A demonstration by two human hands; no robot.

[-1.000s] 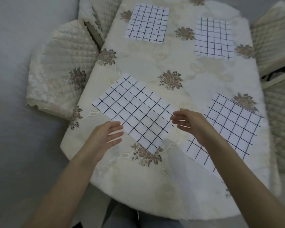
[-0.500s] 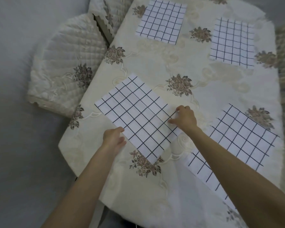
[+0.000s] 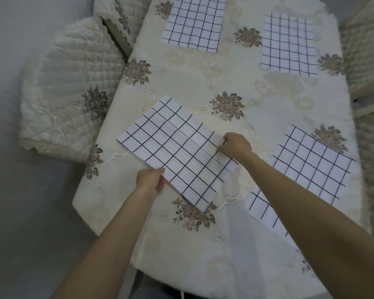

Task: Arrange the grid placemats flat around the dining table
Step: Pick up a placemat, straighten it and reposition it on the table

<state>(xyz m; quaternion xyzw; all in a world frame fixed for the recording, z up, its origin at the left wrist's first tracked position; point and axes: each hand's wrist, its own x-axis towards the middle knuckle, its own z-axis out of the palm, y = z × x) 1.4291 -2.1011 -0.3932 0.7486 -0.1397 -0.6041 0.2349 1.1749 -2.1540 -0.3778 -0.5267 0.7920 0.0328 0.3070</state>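
Several white placemats with black grid lines lie on a cream floral tablecloth (image 3: 203,83). The nearest placemat (image 3: 177,152) sits skewed at the table's near left. My left hand (image 3: 150,181) pinches its near long edge. My right hand (image 3: 235,146) grips its right short edge. A second placemat (image 3: 307,169) lies to the right, partly hidden under my right forearm. Two more rest flat at the far side, one on the left (image 3: 192,22) and one on the right (image 3: 289,44).
Quilted cream chair cushions stand around the table: one at the left (image 3: 69,93), one at the far left corner (image 3: 121,16), others at the right (image 3: 367,46). Grey floor (image 3: 20,212) lies to the left. The table's rounded near edge is close to my body.
Both hands went from hovering open over the nearest placemat to closing on its edges. The view shifted slightly; the placemat stays skewed in about the same spot.
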